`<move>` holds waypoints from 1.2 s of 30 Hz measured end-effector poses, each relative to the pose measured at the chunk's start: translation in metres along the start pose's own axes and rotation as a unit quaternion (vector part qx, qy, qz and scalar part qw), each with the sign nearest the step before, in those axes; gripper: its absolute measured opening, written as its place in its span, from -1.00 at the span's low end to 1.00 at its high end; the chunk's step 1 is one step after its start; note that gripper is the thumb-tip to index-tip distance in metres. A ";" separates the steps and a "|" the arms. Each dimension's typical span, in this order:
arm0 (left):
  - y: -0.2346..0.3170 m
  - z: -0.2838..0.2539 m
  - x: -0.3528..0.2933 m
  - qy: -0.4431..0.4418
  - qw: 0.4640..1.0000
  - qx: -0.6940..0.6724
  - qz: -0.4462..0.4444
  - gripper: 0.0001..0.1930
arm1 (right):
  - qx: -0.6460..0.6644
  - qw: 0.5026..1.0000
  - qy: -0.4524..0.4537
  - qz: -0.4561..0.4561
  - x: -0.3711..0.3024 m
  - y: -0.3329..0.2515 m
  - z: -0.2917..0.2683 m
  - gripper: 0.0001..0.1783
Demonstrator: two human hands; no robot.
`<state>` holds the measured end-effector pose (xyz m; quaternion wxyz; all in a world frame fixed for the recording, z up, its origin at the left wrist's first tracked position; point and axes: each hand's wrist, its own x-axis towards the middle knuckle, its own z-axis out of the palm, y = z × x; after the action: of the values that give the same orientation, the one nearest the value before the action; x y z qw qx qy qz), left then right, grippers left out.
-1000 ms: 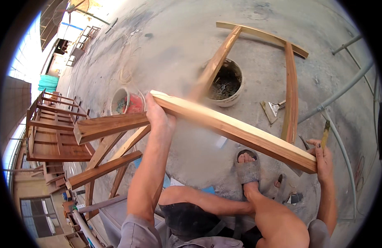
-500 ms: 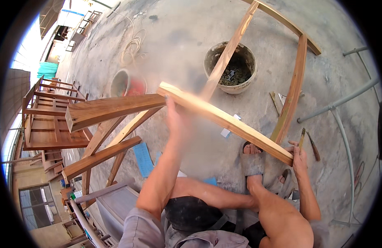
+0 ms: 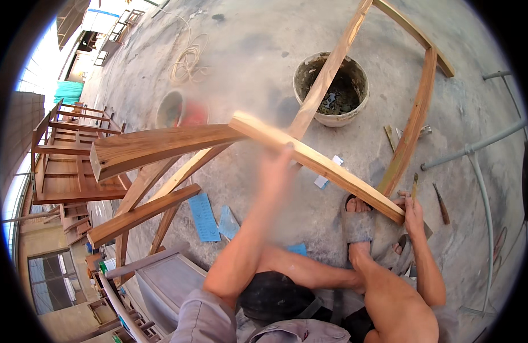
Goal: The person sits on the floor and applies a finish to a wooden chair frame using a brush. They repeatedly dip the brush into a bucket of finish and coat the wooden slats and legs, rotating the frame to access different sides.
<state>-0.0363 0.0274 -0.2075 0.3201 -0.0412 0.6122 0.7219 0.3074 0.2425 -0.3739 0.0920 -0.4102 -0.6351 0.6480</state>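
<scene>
A pale wooden rail (image 3: 327, 168) slants across in front of me, part of a wooden frame; its left end meets a thick, curved brown leg (image 3: 166, 147). My left hand (image 3: 277, 166), blurred, is closed on the rail left of its middle, thumb on the near face, fingers mostly hidden. At the rail's right end, my right hand (image 3: 413, 216) is closed around what looks like a putty knife (image 3: 414, 186), its narrow light handle sticking up and a grey blade-like part showing beyond the hand. Some right fingers also touch the rail end.
A bucket (image 3: 331, 117) of dark sludge stands behind a crossing bar. A chisel-like tool (image 3: 441, 204) and blue sandpaper sheets (image 3: 204, 217) lie on the concrete floor. Grey metal tubing (image 3: 475, 146) rises at right. Wooden furniture (image 3: 75, 154) and a coiled hose (image 3: 188, 64) are at left.
My left hand has slid rightward along the rail, away from its left end. The right hand stays at the right end with the tool. The whole view has shifted slightly.
</scene>
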 end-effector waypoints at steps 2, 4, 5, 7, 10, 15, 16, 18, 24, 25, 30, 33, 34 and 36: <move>0.001 0.002 0.001 0.017 1.000 0.010 0.000 -0.28 | 0.005 1.000 -0.015 -0.004 0.004 -0.001 0.004 -0.41; 0.004 0.003 0.004 0.034 0.999 0.014 -0.014 -0.26 | 0.015 1.000 -0.018 0.008 0.005 -0.005 0.007 -0.42; 0.007 0.002 0.007 0.044 0.999 0.013 -0.027 -0.26 | 0.020 1.000 -0.019 0.015 0.006 -0.006 0.008 -0.42; 0.007 0.002 0.013 0.058 0.997 0.028 -0.036 -0.26 | -0.026 0.999 -0.018 0.008 0.005 -0.003 0.008 -0.42; 0.005 0.008 0.017 0.069 0.995 0.072 -0.020 -0.29 | -0.053 0.999 0.001 -0.007 0.002 0.001 0.009 -0.44; -0.007 0.004 0.028 0.085 0.990 0.111 0.017 -0.43 | -0.055 0.998 -0.010 0.022 0.006 -0.004 0.007 -0.48; -0.006 0.004 0.021 0.066 0.995 0.072 0.007 -0.46 | -0.104 0.994 -0.014 -0.004 0.005 -0.007 0.005 -0.49; -0.002 0.009 0.013 0.075 0.994 0.077 0.020 -0.53 | -0.114 0.993 -0.007 0.003 0.003 -0.018 0.008 -0.52; -0.008 0.009 0.017 0.046 0.995 0.084 0.017 -0.42 | -0.130 0.982 0.131 -0.049 -0.020 -0.039 0.000 -0.59; -0.008 0.004 0.018 0.052 0.995 0.084 0.015 -0.43 | -0.157 0.977 0.136 -0.038 -0.026 -0.051 0.000 -0.61; -0.012 -0.002 0.021 0.028 0.997 0.067 0.018 -0.48 | -0.202 0.968 0.128 -0.074 -0.051 -0.057 0.010 -0.61; -0.011 0.002 0.018 0.031 0.998 0.048 0.013 -0.50 | -0.208 0.967 0.118 -0.092 -0.056 -0.060 0.016 -0.57; -0.012 0.004 0.016 0.036 0.999 0.039 0.009 -0.51 | -0.193 0.971 0.113 -0.080 -0.058 -0.063 0.018 -0.55; -0.013 0.008 0.015 0.023 0.999 0.036 0.001 -0.51 | -0.164 0.978 0.109 -0.075 -0.054 -0.065 0.023 -0.51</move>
<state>-0.0386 0.0417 -0.2236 0.3061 -0.0454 0.6447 0.6990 0.3014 0.2023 -0.2968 0.1408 -0.4392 -0.7476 0.4779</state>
